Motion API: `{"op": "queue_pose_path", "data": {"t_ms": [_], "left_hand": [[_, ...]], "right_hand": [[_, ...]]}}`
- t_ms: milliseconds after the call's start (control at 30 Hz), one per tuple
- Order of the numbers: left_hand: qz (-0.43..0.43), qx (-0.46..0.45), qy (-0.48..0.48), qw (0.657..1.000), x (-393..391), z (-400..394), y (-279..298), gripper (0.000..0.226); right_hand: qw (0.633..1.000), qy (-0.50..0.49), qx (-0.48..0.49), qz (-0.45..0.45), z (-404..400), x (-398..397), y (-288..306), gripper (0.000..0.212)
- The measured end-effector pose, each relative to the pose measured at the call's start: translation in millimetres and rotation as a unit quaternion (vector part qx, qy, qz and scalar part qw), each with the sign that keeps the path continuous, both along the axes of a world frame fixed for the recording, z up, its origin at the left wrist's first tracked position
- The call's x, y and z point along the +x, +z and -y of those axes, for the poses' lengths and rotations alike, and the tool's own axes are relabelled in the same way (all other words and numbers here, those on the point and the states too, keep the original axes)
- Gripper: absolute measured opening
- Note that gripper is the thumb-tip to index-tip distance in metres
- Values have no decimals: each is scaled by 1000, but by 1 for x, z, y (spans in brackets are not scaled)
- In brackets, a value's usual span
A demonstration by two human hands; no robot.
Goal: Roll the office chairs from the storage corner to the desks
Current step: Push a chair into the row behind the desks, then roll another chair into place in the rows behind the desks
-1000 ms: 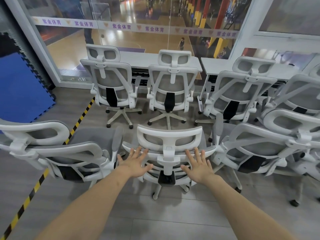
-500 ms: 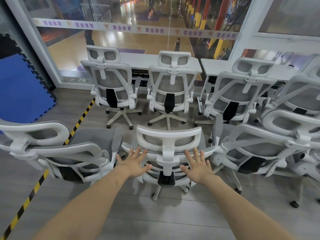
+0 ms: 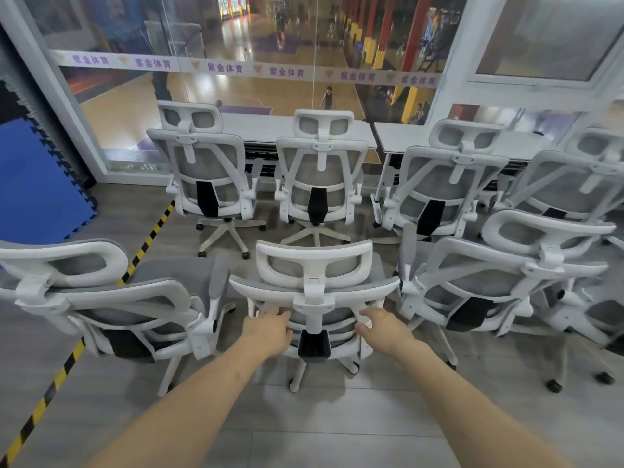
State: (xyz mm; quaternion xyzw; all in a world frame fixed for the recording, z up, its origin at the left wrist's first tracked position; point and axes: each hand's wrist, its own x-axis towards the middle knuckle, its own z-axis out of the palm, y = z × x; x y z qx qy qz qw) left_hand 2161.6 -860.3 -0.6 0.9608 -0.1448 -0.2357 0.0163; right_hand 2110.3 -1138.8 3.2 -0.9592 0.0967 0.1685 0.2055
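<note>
Chairs fill the floor in two rows, and the middle chair (image 3: 314, 295) of the near row is gripped from behind by both hands. Its white frame is held low on the backrest, either side of the black lumbar block (image 3: 314, 344): the left hand (image 3: 268, 331) is curled round the left part of the frame, and the right hand (image 3: 383, 329) is curled round the right part — fingertips of both are hidden behind the frame. This chair is flanked closely by a left chair (image 3: 111, 298) and a right chair (image 3: 489, 285), each turned slightly askew. Ahead, four more chairs are lined up against two white desks (image 3: 358, 130) set under a glass wall; the one straight ahead (image 3: 320, 173) is faced the same way as the gripped one. A yellow-and-black floor tape (image 3: 67, 359) is seen at the left, with a blue foam mat (image 3: 37, 184) beyond it.
</note>
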Motion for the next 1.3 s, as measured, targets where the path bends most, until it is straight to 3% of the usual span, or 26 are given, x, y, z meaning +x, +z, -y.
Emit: {"op": "queue_pose_path", "data": {"t_ms": [133, 233, 400, 700, 1033, 1167, 1300], "left_hand": [[62, -36, -44, 996, -32, 54, 21, 39], [106, -65, -85, 989, -44, 101, 37, 41], [153, -92, -133, 975, -39, 190, 66, 37], [189, -125, -121, 966, 8, 380, 105, 48], [227, -133, -103, 959, 84, 531, 131, 44], [231, -135, -83, 960, 154, 569, 134, 41], [233, -152, -74, 958, 234, 612, 135, 51]], "right_hand": [[999, -24, -28, 40, 26, -37, 12, 46], [994, -35, -81, 65, 58, -57, 25, 36], [982, -64, -128, 121, 129, -73, 48, 35], [965, -53, -163, 201, 312, -49, 116, 36], [950, -35, -148, 274, 472, 40, 145, 34], [944, -49, -146, 291, 531, 101, 146, 35], [943, -51, -157, 288, 580, 169, 145, 36]]}}
